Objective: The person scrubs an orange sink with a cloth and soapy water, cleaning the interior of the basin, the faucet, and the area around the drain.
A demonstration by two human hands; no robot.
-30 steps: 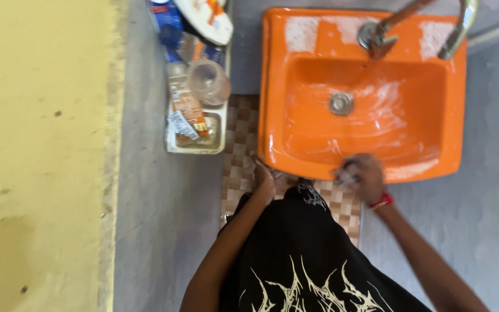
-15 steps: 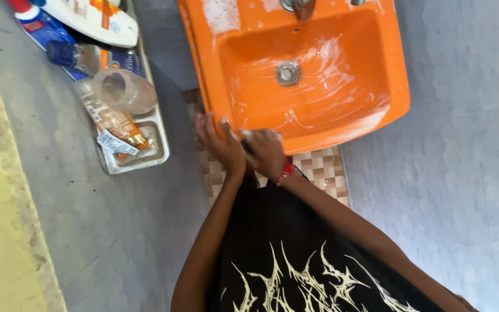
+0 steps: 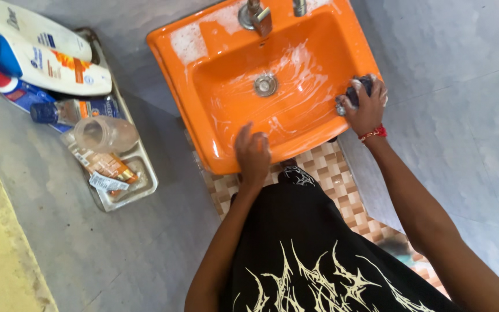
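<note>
Orange sink [image 3: 226,52]: wall-mounted, basin streaked with white soap film around the drain [image 3: 265,85]. Right hand [image 3: 365,107] at right rim, fingers closed around dark scrubber [image 3: 358,91], pressed on the edge. Left hand [image 3: 253,155] flat on front rim, fingers spread, holding nothing. Metal tray [image 3: 145,182] with bottles lying to the left, well apart.

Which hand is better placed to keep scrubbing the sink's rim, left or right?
Right, probably. The right hand grips the dark scrubber against the right rim of the soapy orange sink. The left hand lies flat on the front rim, holding nothing, seemingly bracing.
</note>
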